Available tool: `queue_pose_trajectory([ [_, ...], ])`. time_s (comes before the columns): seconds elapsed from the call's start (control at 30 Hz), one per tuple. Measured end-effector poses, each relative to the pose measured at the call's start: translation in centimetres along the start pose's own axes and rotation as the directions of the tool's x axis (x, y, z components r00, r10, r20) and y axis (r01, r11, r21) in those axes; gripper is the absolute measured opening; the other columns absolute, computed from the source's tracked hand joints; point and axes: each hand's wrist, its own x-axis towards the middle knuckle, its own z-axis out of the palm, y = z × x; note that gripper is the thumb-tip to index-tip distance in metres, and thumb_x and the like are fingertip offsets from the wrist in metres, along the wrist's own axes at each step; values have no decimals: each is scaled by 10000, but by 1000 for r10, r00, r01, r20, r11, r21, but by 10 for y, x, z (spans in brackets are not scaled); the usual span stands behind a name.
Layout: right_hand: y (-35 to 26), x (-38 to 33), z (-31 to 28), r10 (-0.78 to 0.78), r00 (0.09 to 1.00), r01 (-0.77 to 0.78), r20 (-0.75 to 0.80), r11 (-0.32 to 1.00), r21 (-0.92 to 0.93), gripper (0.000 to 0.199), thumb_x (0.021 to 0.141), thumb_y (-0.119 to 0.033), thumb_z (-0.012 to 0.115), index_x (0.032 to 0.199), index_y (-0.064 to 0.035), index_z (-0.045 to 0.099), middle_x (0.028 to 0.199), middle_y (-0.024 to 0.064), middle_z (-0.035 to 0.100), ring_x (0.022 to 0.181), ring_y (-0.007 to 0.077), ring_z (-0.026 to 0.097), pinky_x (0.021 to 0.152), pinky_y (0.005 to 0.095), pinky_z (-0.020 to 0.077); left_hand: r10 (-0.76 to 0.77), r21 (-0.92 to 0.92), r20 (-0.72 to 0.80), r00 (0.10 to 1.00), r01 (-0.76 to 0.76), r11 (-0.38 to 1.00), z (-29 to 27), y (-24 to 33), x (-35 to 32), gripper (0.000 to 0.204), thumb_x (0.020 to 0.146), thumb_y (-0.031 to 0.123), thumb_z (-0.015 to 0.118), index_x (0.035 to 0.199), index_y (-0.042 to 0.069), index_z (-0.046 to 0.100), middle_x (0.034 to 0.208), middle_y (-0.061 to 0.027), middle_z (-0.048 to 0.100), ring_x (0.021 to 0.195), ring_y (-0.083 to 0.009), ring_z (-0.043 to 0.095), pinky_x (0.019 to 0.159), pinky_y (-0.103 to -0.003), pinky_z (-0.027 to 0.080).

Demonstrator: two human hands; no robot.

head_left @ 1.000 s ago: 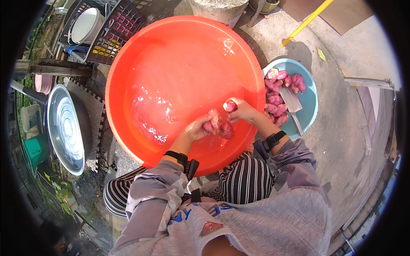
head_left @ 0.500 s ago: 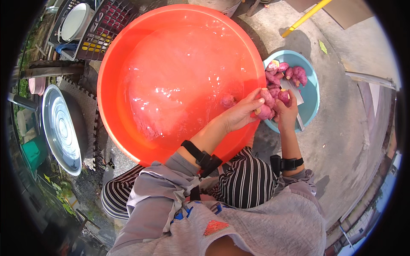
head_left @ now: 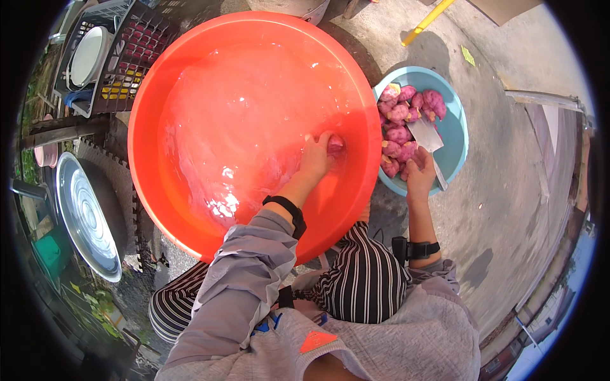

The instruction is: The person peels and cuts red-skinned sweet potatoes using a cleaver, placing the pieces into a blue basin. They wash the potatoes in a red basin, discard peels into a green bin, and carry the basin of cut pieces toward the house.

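My left hand reaches into the large orange-red tub, its fingers closed around a sweet potato in the water. My right hand is over the near side of a light blue basin. Its fingers are loosely bent and apart, against the pile of purple-pink sweet potatoes, some with cut, pale ends. A broad-bladed knife lies on the pile, its handle just right of that hand.
A metal basin stands left of the tub, by a dark plastic crate holding a white bowl. A yellow pole slants in beyond the blue basin. Concrete ground extends to the right.
My left hand has left the sweet potatoes by the blue basin and moved left into the tub, onto the one in the water. My right hand has lowered to the pile.
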Motion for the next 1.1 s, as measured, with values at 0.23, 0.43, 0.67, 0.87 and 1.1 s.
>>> queue_pose_trajectory([
  [0.23, -6, -9, 15, -6, 993, -7, 114, 994, 109, 353, 880, 47, 545, 1232, 49, 543, 1061, 88, 626, 862, 111, 607, 728, 228, 506, -192, -728, 388, 902, 427, 536, -33, -16, -15, 424, 851, 202, 655, 1243, 95, 533, 1130, -87, 626, 929, -187, 627, 652, -330, 513],
  [0.43, -31, -33, 44, -120, 925, 74, 360, 988, 139, 211, 910, -14, 589, 1115, 18, 627, 914, 29, 645, 721, 59, 575, 585, 184, 452, 206, -762, 555, 806, 592, -263, -52, 12, -43, 401, 953, 375, 453, 1226, 96, 542, 1081, -105, 626, 745, -210, 593, 578, -305, 489],
  [0.67, -2, 8, 13, -343, 939, 332, -19, 921, -204, 323, 835, -42, 662, 1151, -7, 605, 945, 97, 646, 809, 176, 618, 719, 290, 508, 262, -802, 501, 825, 557, -217, -73, 55, -51, 463, 898, 369, 477, 1250, 72, 521, 1096, -115, 621, 841, -265, 593, 622, -308, 476],
  [0.87, 39, 51, -59, -195, 975, 123, 111, 50, -991, 619, 760, -64, 616, 1359, -83, 464, 985, 215, 643, 882, 371, 635, 793, 452, 512, 370, -803, 455, 810, 553, -224, -98, 84, -51, 543, 852, 357, 462, 1316, 74, 471, 1167, -174, 599, 840, -318, 600, 614, -318, 471],
  [1.1, -36, 42, -97, 54, 975, 198, 213, 211, -957, 571, 746, -112, 620, 1311, -144, 543, 928, 225, 667, 884, 410, 645, 788, 487, 502, 299, -826, 497, 814, 550, -123, -100, 93, -60, 530, 891, 446, 449, 1284, 94, 493, 1144, -183, 608, 771, -296, 607, 584, -311, 464],
])
